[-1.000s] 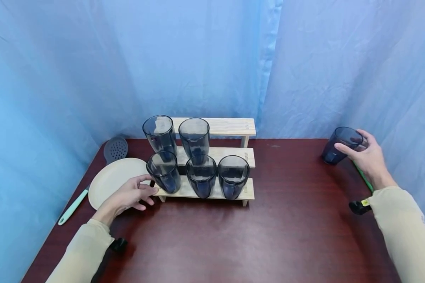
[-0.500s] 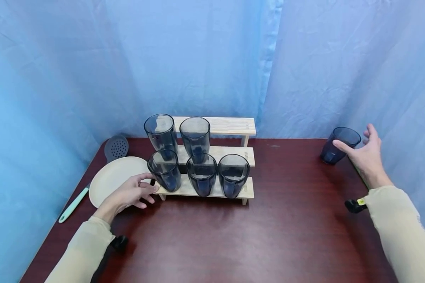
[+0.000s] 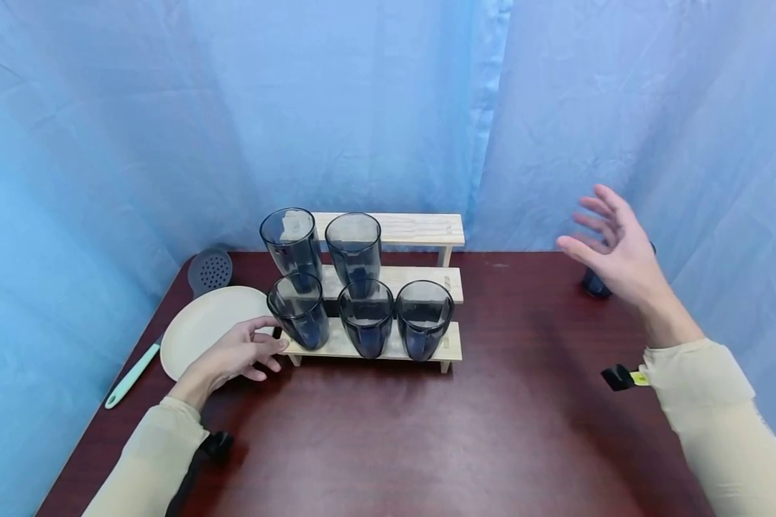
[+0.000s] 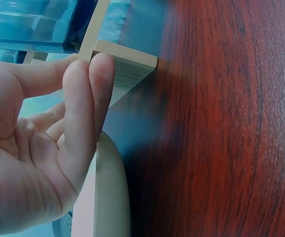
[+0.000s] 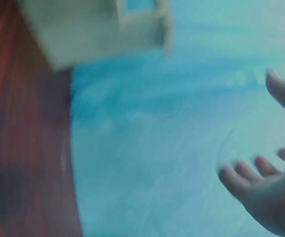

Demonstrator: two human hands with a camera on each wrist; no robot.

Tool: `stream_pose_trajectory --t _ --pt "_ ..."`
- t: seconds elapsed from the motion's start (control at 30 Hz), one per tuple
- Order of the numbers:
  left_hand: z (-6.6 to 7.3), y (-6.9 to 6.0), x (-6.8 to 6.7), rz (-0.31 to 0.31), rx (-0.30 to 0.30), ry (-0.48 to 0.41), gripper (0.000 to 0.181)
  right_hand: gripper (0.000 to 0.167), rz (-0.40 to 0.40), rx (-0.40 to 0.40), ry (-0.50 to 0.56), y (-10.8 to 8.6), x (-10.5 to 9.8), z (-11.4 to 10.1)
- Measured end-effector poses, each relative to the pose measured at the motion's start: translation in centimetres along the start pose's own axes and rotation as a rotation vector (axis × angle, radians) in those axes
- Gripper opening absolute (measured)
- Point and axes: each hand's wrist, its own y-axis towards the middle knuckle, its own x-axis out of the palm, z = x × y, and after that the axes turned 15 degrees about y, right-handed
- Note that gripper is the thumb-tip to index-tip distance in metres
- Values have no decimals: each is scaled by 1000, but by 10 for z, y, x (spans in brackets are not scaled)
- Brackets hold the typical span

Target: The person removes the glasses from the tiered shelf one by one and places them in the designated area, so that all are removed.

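Note:
My left hand (image 3: 239, 352) is at the left end of the lowest shelf of a three-tier wooden rack (image 3: 388, 228); in the left wrist view its fingertips (image 4: 101, 66) meet the shelf end and seem to pinch it. Dark tinted glasses stand upright on the rack: the lower shelf bears a left glass (image 3: 302, 323), a middle glass (image 3: 366, 323) and a right glass (image 3: 425, 323). Behind them are two more, a left one (image 3: 291, 248) and a right one (image 3: 354, 248). Raised over the table's right side, my right hand (image 3: 621, 251) has spread fingers around nothing. It mostly hides another dark glass (image 3: 595, 285).
Left of the rack lies a cream plate (image 3: 200, 327), partly over a slotted turner (image 3: 210, 271) with a mint handle (image 3: 132, 375). Blue curtains (image 3: 362, 108) hang behind the dark red table (image 3: 388, 445).
The right hand has let go of the glass at the far right, then lifted and moved left. That glass stays on the table. My left hand keeps its place at the rack.

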Motion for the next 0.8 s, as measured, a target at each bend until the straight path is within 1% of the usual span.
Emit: stream_pose_trajectory --t 0.07,0.1,0.13,0.2,0.37,0.5,0.6,0.67,0.8 --pt "0 0 0 1 -4 3 70 83 -98 28 121 3 16 -9" --pt "0 0 0 2 -5 5 70 81 -134 37 176 4 24 -13" --pt "0 0 0 1 -6 6 71 80 -160 44 201 6 32 -16" --pt "0 0 -1 0 -5 9 71 78 -205 50 218 9 48 -22" --pt "-1 0 0 1 -2 11 70 78 -314 73 221 19 85 -34" --pt "-2 0 0 1 -1 12 68 80 -380 71 216 29 112 -39" --pt "-2 0 1 3 0 13 66 83 -432 85 206 36 131 -41" --pt "-2 0 1 1 2 15 67 84 -470 110 188 41 143 -43" --pt "0 -1 1 0 2 15 67 87 -549 176 112 51 166 -47"
